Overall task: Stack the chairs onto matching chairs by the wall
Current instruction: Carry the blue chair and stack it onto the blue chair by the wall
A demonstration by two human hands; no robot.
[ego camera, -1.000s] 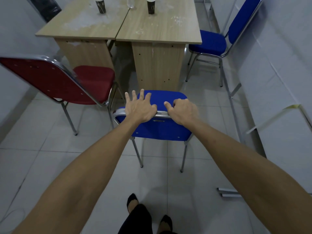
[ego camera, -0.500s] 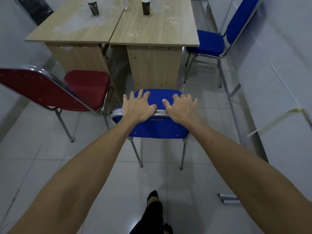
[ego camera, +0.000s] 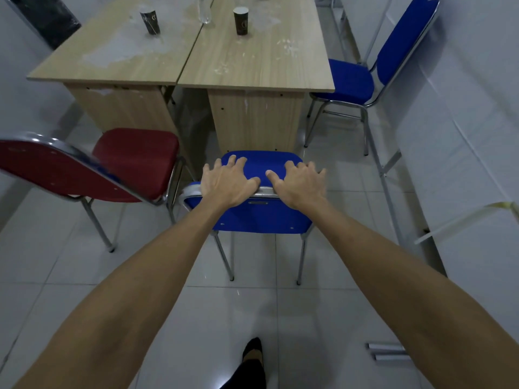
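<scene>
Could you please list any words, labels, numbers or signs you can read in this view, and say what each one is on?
Nothing here can be read.
Left paper cup: pale print, too blurred to read.
Right paper cup: round emblem, too small to read.
Blue chair back: small plate below the rail, no legible text.

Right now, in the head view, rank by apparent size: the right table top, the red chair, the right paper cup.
1. Right table top, largest as it looks.
2. Red chair, a bit smaller, but it sits nearer the camera, so the gap is unsure.
3. Right paper cup, plainly smallest.
</scene>
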